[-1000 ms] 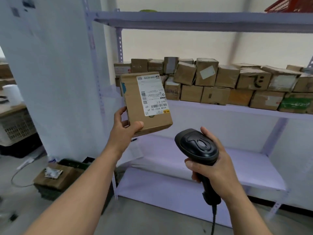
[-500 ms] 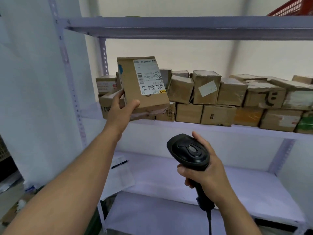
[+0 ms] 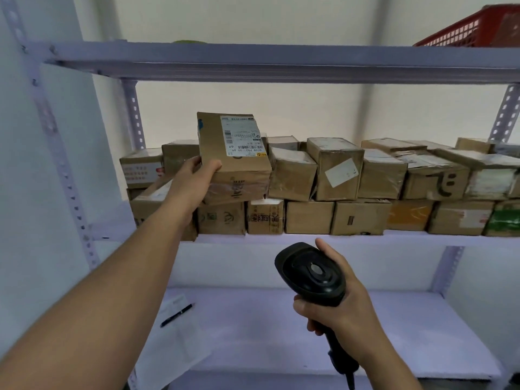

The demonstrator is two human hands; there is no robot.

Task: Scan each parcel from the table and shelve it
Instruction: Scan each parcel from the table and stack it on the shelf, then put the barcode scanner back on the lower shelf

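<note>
The left grip (image 3: 197, 175), a bare hand at the end of an outstretched arm, holds a brown cardboard parcel (image 3: 239, 170) by its lower left corner, with the thumb curled onto the near face and the fingers wrapped behind the left side. The parcel stands upright and slightly tilted at the left part of the middle shelf (image 3: 281, 240), in the upper row of stacked boxes (image 3: 334, 167). Its bottom edge meets the boxes of the lower row, though whether its weight rests on them cannot be told. A white shipping label (image 3: 243, 139) with barcodes sits on its upper face, turned toward the camera. Just right of it a tilted box leans close against its side. The right grip (image 3: 337, 308) is wrapped round the handle of a black handheld scanner (image 3: 311, 273), nearer and lower than the shelf edge, with the scanner's head pointing up and left; its cable (image 3: 350, 382) drops out of view at the bottom. On the lower shelf (image 3: 309, 333), to the left, lies a sheet of paper (image 3: 174, 350) with a dark pen (image 3: 177, 315) on it. Above, on the right end of the top shelf (image 3: 281, 63), stands a red basket (image 3: 472, 29).
</note>
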